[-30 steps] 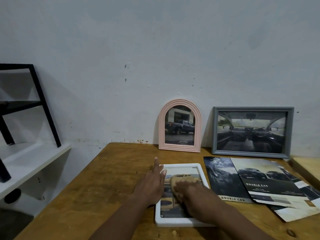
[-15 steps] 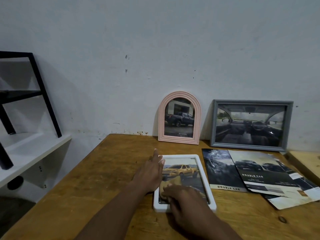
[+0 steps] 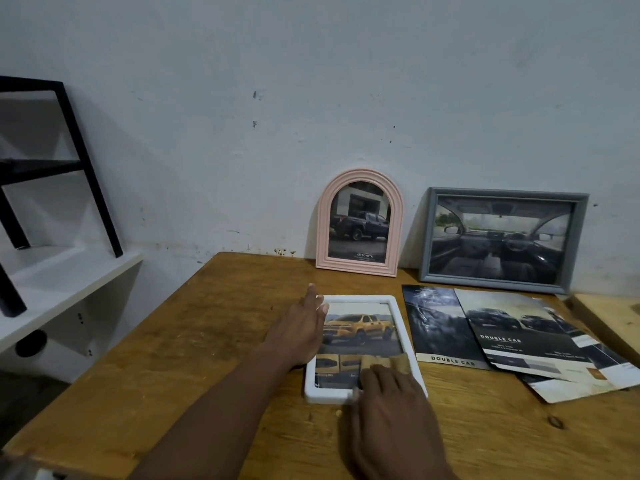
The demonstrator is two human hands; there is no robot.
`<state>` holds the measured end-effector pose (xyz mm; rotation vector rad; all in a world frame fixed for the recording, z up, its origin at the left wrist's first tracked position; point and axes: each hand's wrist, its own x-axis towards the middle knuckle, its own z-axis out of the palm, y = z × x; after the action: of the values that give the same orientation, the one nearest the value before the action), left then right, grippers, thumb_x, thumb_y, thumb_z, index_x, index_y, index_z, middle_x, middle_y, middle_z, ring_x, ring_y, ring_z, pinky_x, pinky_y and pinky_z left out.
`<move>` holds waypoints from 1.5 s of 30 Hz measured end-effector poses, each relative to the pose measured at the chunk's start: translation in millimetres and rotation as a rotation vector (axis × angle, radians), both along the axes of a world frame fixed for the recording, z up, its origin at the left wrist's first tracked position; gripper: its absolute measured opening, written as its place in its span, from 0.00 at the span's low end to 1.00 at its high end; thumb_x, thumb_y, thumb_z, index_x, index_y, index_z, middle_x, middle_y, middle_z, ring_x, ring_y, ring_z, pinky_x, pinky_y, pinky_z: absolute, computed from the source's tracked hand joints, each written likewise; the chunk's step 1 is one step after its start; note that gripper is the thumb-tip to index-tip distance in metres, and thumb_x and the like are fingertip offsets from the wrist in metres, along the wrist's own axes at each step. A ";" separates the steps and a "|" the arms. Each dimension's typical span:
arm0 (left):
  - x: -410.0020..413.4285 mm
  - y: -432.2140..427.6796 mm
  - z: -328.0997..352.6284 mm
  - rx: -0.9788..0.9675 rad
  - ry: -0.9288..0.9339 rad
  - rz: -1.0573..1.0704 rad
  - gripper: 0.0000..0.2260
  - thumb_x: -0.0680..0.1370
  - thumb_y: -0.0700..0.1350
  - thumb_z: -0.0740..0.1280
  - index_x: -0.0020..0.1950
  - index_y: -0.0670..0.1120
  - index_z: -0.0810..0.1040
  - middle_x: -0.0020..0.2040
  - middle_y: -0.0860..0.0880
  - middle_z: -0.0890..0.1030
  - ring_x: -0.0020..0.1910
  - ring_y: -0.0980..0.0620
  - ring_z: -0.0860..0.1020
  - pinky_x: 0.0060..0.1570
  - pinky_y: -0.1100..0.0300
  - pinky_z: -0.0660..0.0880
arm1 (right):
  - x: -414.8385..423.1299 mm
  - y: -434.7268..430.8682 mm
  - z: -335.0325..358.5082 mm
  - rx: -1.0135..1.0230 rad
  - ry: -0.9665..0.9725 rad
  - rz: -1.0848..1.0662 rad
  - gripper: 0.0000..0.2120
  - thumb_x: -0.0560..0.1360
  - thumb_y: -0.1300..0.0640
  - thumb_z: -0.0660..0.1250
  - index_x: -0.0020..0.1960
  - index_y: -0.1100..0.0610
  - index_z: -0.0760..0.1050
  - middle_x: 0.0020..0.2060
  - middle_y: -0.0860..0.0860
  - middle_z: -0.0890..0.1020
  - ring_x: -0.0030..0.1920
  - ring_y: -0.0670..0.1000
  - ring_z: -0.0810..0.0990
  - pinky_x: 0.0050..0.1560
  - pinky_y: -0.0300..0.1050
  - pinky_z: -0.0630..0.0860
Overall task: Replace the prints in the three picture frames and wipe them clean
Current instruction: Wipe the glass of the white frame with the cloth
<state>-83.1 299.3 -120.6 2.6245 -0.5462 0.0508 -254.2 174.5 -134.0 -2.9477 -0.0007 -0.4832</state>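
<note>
Wooden table point(image 3: 194, 344) is carrying all task items. Nearest the viewer, the right hand point(image 3: 391, 407) is lying palm down, with its fingers stretched flat and pressing a tan cloth point(image 3: 388, 361) onto the glass. Blur is hiding the fingertips, so their spacing cannot be told. The cloth is covering the near right corner of the white frame point(image 3: 356, 298), which is lying flat, face up, under both hands.

Just beyond and to the left of the right hand, the left hand point(image 3: 298, 332) is resting open on the left rim of the white frame. Its fingers are lying straight and close together, and are pointing away from the viewer. Between the two hands, the frame is showing a print of a yellow pickup truck point(image 3: 360, 327).

To the right of both hands, loose printed sheets point(image 3: 512, 327) are lying overlapped on the table, just beside the white frame. Two are bearing the words DOUBLE CAB.

Beyond the left hand's fingertips, a pink arched frame point(image 3: 360, 223) is leaning against the wall point(image 3: 311, 98) and is holding a dark pickup print. To its right, beyond the sheets, a grey frame point(image 3: 502, 237) is leaning likewise and is displaying a car interior.

Far to the left of the left hand, a black stand point(image 3: 86, 168) is standing on a white shelf point(image 3: 62, 282).
</note>
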 end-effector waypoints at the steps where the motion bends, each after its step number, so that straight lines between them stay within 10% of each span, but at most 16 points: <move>1: -0.1 -0.3 -0.3 0.006 0.001 0.002 0.27 0.86 0.57 0.48 0.84 0.49 0.47 0.74 0.45 0.73 0.70 0.45 0.74 0.68 0.48 0.71 | 1.5 10.6 -1.5 0.049 0.031 -0.043 0.16 0.69 0.47 0.59 0.44 0.54 0.81 0.39 0.51 0.82 0.40 0.55 0.80 0.50 0.56 0.80; 9: 3.6 -2.0 0.8 0.042 -0.024 -0.002 0.26 0.87 0.54 0.49 0.83 0.47 0.52 0.73 0.45 0.75 0.66 0.46 0.76 0.64 0.52 0.73 | 6.0 47.4 16.8 0.289 0.020 0.137 0.23 0.75 0.46 0.54 0.69 0.48 0.69 0.57 0.47 0.80 0.58 0.50 0.76 0.63 0.46 0.70; 13: 5.2 0.7 -1.8 0.054 -0.013 0.001 0.26 0.87 0.57 0.46 0.83 0.49 0.52 0.73 0.44 0.74 0.68 0.43 0.74 0.67 0.49 0.69 | 3.3 8.7 19.8 0.374 0.028 0.333 0.11 0.75 0.49 0.58 0.57 0.44 0.66 0.51 0.45 0.81 0.47 0.47 0.76 0.47 0.47 0.74; 21: 3.2 2.7 3.0 0.144 -0.066 -0.143 0.20 0.85 0.57 0.56 0.74 0.52 0.73 0.79 0.50 0.67 0.75 0.49 0.67 0.72 0.52 0.64 | -14.0 -41.8 29.4 0.190 0.073 0.315 0.06 0.78 0.47 0.58 0.54 0.42 0.65 0.47 0.42 0.78 0.42 0.45 0.74 0.44 0.46 0.76; 26: 0.2 2.4 7.5 0.257 -0.077 -0.159 0.24 0.84 0.60 0.57 0.77 0.52 0.70 0.81 0.51 0.62 0.78 0.48 0.62 0.73 0.50 0.62 | -13.6 -50.1 25.0 0.210 0.052 0.230 0.05 0.78 0.47 0.57 0.52 0.40 0.63 0.45 0.41 0.79 0.42 0.44 0.75 0.40 0.43 0.73; 33: -4.5 0.0 12.3 0.139 0.000 -0.117 0.27 0.83 0.59 0.62 0.78 0.48 0.67 0.79 0.50 0.66 0.76 0.49 0.65 0.72 0.54 0.63 | 19.4 -77.3 60.0 1.060 -0.057 -0.114 0.05 0.81 0.59 0.64 0.51 0.49 0.75 0.47 0.50 0.82 0.46 0.51 0.82 0.40 0.49 0.83; 38: 0.4 -11.0 23.9 0.095 0.085 -0.040 0.23 0.82 0.62 0.61 0.69 0.48 0.73 0.68 0.47 0.77 0.60 0.50 0.75 0.59 0.55 0.74 | 77.7 -101.2 86.0 0.884 -0.111 -0.166 0.05 0.81 0.59 0.63 0.53 0.49 0.73 0.47 0.46 0.77 0.48 0.50 0.79 0.49 0.57 0.83; 41: -3.3 -25.6 19.6 0.233 0.017 -0.105 0.31 0.82 0.66 0.54 0.81 0.50 0.60 0.82 0.46 0.59 0.81 0.44 0.55 0.78 0.44 0.54 | 113.5 -102.2 85.2 0.628 -0.111 -0.096 0.09 0.81 0.59 0.63 0.60 0.50 0.73 0.49 0.49 0.80 0.47 0.47 0.80 0.50 0.52 0.82; 45: -15.1 -38.1 -1.5 0.295 0.013 -0.193 0.34 0.82 0.67 0.47 0.84 0.53 0.44 0.84 0.51 0.44 0.82 0.50 0.38 0.79 0.46 0.38 | 141.5 -97.8 48.6 0.392 0.164 -0.026 0.14 0.81 0.56 0.63 0.66 0.51 0.71 0.58 0.53 0.79 0.56 0.51 0.78 0.57 0.50 0.78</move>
<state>-98.2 261.2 -122.1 2.8365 -0.8573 -0.1153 -112.7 76.6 -85.4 -2.5930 0.1358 -0.2128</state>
